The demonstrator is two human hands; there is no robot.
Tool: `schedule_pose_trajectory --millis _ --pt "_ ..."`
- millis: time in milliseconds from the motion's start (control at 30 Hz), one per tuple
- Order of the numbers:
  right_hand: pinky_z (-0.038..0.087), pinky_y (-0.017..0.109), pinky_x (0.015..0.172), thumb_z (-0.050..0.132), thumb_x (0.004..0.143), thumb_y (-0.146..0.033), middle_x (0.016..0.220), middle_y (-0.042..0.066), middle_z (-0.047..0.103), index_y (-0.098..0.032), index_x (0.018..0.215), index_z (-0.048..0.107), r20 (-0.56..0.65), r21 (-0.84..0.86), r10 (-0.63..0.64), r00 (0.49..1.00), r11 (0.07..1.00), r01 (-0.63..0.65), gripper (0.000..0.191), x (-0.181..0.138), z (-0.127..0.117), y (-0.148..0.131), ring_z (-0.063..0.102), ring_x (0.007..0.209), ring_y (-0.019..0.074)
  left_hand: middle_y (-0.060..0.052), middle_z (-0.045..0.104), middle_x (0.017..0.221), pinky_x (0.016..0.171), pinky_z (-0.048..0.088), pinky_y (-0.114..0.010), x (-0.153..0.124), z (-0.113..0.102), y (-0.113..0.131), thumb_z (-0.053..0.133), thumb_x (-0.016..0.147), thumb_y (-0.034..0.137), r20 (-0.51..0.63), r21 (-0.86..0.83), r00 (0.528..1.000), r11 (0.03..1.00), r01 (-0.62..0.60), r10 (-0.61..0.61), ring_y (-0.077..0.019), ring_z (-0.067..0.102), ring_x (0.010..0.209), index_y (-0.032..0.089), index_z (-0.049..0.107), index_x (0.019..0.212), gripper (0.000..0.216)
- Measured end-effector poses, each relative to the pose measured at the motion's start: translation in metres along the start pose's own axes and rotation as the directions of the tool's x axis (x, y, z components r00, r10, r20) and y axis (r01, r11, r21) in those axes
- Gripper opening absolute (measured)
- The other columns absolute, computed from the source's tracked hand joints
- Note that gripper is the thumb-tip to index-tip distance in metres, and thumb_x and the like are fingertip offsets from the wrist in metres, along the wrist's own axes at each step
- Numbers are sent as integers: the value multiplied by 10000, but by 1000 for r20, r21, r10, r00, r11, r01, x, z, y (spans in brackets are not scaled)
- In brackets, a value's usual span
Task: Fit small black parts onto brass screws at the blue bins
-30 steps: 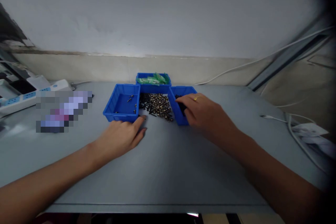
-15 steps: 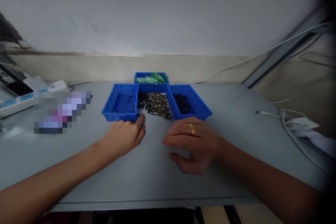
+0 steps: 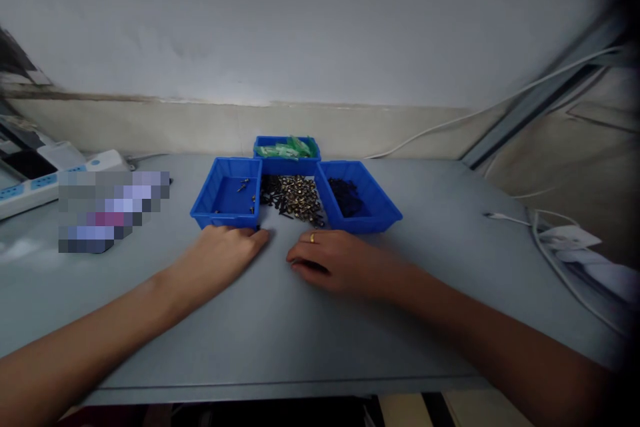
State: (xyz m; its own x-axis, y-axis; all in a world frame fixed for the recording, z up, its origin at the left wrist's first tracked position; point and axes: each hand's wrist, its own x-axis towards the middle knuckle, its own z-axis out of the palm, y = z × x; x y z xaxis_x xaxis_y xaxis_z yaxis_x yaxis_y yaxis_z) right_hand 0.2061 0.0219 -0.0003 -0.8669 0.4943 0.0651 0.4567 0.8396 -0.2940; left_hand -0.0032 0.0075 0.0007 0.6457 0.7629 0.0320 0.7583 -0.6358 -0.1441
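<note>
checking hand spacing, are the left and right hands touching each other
Apart: the head view shows grey tabletop between the left hand and the right hand.

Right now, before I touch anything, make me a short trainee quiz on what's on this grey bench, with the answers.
1. Which hand wears the thin gold-coloured ring?
2. True or false: the crumpled green plastic lies in the rear rectangular blue plastic bin.
3. What lies between the left rectangular blue plastic bin and the right rectangular blue plastic bin?
A) a white power strip
B) a heap of dark and shiny screws
C) a white cable

Key:
1. The right hand
2. True
3. B
</note>
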Motion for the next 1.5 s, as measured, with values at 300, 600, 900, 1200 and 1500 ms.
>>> schedule_pose_trajectory --millis 300,600,900,1200,1500 --pt "412 266 638 465 820 -287 769 43 561 -149 806 542 -32 -16 42 999 999 -42 159 -1 2 -3 529 703 152 -32 527 763 615 428 -286 2 12 12 393 872 240 -141 -226 977 956 -188 159 -158 518 700 156 555 829 186" --pt "364 242 543 438 837 -269 684 5 547 -165 722 493 -71 3 166 984 986 -166 164 2 7 -2 497 587 116 -33 515 765 670 433 -289 5 11 16 339 902 237 -201 -319 973 931 -176 115 -156 501 737 139 534 837 228" --pt "388 237 580 398 851 -201 710 21 574 -156 736 527 15 124 148 989 981 -149 178 4 2 0 534 635 121 -1 520 721 619 416 -239 2 10 16 370 900 268 -217 -483 975 862 -152 51 -121 523 681 156 496 807 193" --pt "347 228 541 363 872 -229 676 -2 552 -173 735 495 -9 112 165 986 980 -163 198 -2 -9 -2 502 588 104 -17 540 744 632 403 -261 4 7 8 364 887 252 -147 -394 988 913 -107 52 -137 527 695 156 523 809 201" --pt "337 241 539 350 883 -287 669 15 584 -166 730 529 5 11 256 967 967 -256 264 -2 -14 -7 527 593 122 -9 533 715 594 380 -240 5 4 8 392 856 232 -149 -402 986 907 -127 72 -127 514 664 156 503 769 159"
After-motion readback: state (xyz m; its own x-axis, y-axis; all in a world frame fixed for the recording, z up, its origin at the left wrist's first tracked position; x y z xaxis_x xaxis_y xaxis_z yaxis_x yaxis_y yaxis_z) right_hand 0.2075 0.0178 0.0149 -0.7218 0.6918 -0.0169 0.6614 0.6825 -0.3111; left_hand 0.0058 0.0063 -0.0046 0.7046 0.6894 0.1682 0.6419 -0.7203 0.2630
